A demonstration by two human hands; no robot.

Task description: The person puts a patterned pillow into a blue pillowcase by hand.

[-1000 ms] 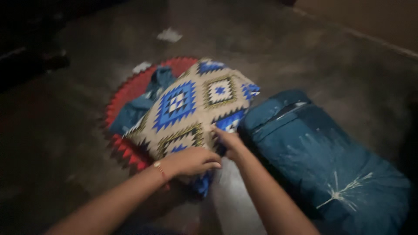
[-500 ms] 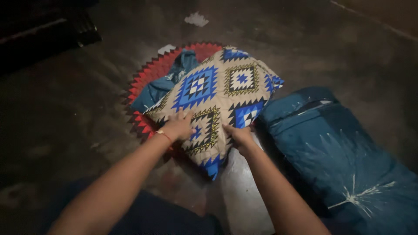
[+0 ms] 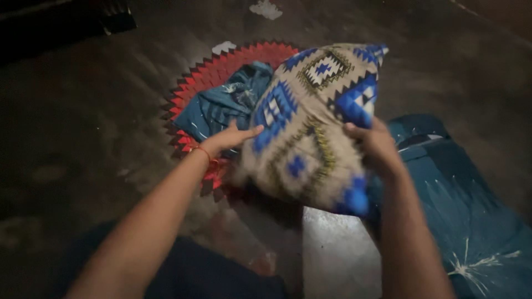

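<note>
Above the red mat (image 3: 221, 63), both hands lift the patterned cushion (image 3: 310, 122), left hand (image 3: 230, 138) flat-fingered against it, right hand (image 3: 374, 144) gripping its edge; steady hold seems needed.

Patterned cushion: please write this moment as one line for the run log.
patterned cushion: lifted, tilted | left hand: flat on its side | right hand: grips its edge | below: blue cloth on red mat

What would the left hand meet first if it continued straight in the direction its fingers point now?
The left hand points right, and its fingertips seem already against the patterned cushion, so it would likely press into that first.
</note>
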